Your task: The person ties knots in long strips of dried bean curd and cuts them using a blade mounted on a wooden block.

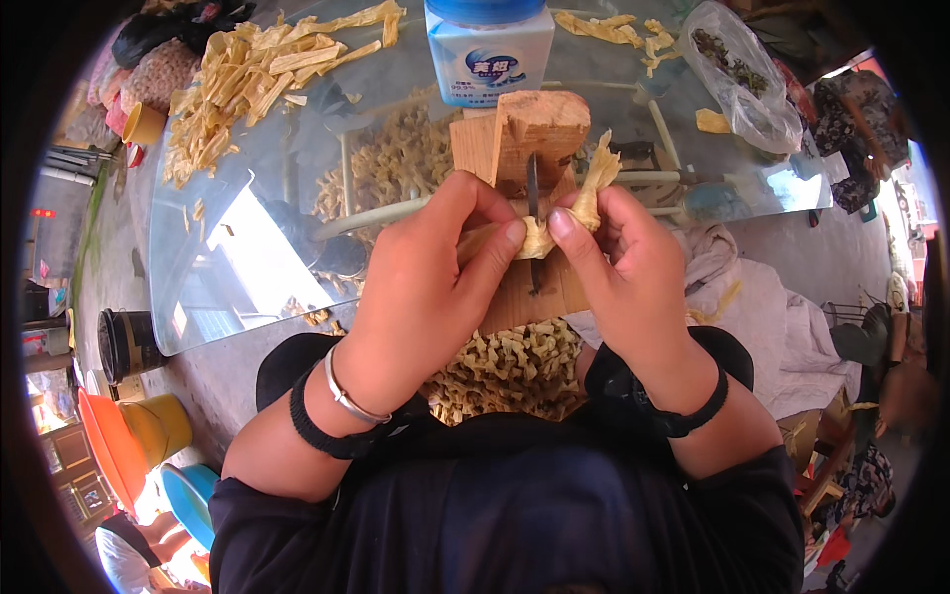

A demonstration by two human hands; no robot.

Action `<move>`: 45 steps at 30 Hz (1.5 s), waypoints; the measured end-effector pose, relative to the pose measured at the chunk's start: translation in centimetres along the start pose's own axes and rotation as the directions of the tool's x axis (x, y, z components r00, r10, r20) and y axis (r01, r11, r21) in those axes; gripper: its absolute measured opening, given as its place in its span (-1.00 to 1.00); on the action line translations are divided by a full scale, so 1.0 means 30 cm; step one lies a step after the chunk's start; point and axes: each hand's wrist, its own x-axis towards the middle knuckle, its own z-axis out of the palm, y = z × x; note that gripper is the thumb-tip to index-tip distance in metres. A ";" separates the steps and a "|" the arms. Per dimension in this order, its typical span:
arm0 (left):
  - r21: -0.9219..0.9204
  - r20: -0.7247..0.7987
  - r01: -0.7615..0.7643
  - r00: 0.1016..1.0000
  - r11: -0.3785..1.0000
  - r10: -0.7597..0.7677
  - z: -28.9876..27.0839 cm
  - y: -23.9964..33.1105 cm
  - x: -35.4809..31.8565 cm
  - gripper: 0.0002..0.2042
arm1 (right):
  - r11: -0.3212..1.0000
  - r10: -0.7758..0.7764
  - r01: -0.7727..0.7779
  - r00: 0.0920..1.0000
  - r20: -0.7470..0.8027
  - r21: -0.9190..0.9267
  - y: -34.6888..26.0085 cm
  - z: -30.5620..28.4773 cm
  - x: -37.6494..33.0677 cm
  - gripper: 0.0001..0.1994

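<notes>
A pale yellow dried strip (598,183), wrinkled and frayed at its upper end, lies across an upright metal blade (533,183). The blade is set in a wooden block (542,124) on a wooden board (564,294). My left hand (426,272) is closed, thumb and fingers pinching the strip just left of the blade. On the right side, my right hand (638,272) grips the same strip, its thumb pressed on it and the frayed end sticking up past the fingers. Whether the blade has cut into the strip, I cannot tell. Below the board is a heap of short yellow pieces (510,371).
A glass table (233,267) bears a pile of long dried strips (247,84) at left, a white tub with blue lid (490,54) behind the block, and a clear plastic bag (762,109) at right. Pale cloth (772,317) lies at right; buckets stand on the left floor.
</notes>
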 end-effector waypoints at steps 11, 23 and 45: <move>-0.578 0.061 0.220 0.972 0.786 -0.228 -0.109 -0.013 -0.097 -0.73 | 0.971 -0.139 0.222 0.824 0.549 -0.088 -0.124 -0.150 -0.066 -0.63; -0.710 0.250 0.137 0.966 0.690 0.066 0.028 0.123 -0.208 -0.51 | 0.924 -0.370 0.340 0.910 0.189 0.174 -0.162 -0.024 -0.169 -0.83; 0.050 0.323 -0.299 0.908 0.953 0.268 -0.079 0.124 -0.186 -0.68 | 0.779 0.132 -0.555 0.602 0.788 0.293 -0.157 -0.101 -0.174 -0.63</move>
